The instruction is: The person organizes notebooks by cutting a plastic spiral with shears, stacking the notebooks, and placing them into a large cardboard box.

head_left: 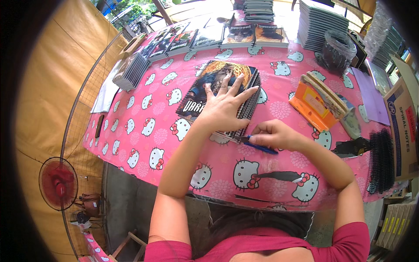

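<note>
A small stack of spiral notebooks (196,89) with an illustrated cover lies on the pink table, black coils along its right side. Spread flat over the top cover, my left hand (224,107) presses on it with fingers apart. At the near end of the coils, my right hand (273,134) is closed round blue-handled pliers (262,147). The tips of the pliers are at the coil's lower corner; whether they touch the wire I cannot tell.
Rows of notebooks (207,36) and tall stacks (321,26) line the far edge. To the right are an orange box (312,105), a bag-lined bin (336,50), loose black coils (381,161) and a cardboard box (400,126). A fan (59,183) stands left.
</note>
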Tool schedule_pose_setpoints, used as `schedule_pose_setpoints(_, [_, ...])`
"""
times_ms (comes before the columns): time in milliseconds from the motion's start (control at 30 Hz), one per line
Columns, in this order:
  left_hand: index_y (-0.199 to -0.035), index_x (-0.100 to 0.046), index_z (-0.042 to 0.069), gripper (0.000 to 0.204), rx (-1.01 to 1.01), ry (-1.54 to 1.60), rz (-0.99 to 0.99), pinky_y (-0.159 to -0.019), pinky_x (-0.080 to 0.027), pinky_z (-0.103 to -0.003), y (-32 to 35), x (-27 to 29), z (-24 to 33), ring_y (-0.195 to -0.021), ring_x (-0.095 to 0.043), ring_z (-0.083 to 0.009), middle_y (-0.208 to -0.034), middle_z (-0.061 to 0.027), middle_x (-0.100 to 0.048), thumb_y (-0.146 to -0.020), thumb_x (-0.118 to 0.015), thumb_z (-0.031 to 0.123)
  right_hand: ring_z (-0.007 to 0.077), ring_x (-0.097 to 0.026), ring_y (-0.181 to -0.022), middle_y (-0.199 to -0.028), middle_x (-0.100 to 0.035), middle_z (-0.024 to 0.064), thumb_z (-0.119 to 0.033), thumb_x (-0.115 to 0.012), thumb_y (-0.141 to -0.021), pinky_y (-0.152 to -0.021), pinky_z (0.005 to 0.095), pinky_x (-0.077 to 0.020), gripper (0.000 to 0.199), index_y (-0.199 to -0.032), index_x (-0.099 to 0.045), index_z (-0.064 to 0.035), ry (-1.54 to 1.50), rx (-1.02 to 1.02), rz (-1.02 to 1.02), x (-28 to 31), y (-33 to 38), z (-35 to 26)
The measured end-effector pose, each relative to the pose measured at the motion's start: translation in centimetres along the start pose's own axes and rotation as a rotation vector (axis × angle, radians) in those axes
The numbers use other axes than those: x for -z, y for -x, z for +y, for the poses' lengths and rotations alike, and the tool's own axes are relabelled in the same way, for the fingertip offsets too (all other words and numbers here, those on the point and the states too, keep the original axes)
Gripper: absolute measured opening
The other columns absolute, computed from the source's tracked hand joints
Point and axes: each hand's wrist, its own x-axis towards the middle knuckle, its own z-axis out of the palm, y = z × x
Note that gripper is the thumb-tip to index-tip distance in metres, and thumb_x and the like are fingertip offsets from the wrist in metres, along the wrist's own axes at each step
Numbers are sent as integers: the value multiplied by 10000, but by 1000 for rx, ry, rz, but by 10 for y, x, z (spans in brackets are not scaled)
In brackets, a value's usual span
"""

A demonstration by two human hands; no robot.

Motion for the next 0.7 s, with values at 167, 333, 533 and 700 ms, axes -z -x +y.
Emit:
schedule_pose_setpoints(167, [-1400,-321,332,832,-6,8,1,-1015,-69,-705,-2,-2,-3,-1387,-98,-387,-1508,-134,-164,-648,-675,364,142,-603,-652,-711,-611,46,-356,-708,-781,-586,307,-480,360,-872,-614,-21,481,521,362,-13,6,7])
schedule_pose_setpoints(333, [-1402,-321,325,851,-19,16,-7,-1013,-68,-705,-2,0,0,-1387,-99,-387,-1507,-138,-167,-631,-679,357,157,-605,-654,-720,-624,92,-361,-711,-777,-592,331,-479,373,-853,-607,-11,-266,-139,-29,6,2,-2])
schedule_pose_setpoints(533, [-1390,-349,316,854,-11,52,-1,-1007,-66,-713,0,2,-2,-1383,-115,-394,-1505,-140,-176,-598,-667,311,271,-588,-788,-874,-600,100,-320,-730,-730,-667,359,-466,382,-955,-578,-52,648,594,424,-11,14,14])
schedule_pose_setpoints(700, [-1385,-359,321,856,-19,61,27,-1004,-70,-716,-2,-2,-3,-1380,-123,-398,-1503,-143,-183,-585,-662,298,274,-562,-859,-949,-572,101,-283,-739,-700,-694,361,-452,386,-970,-574,-62,832,788,539,-15,6,18])
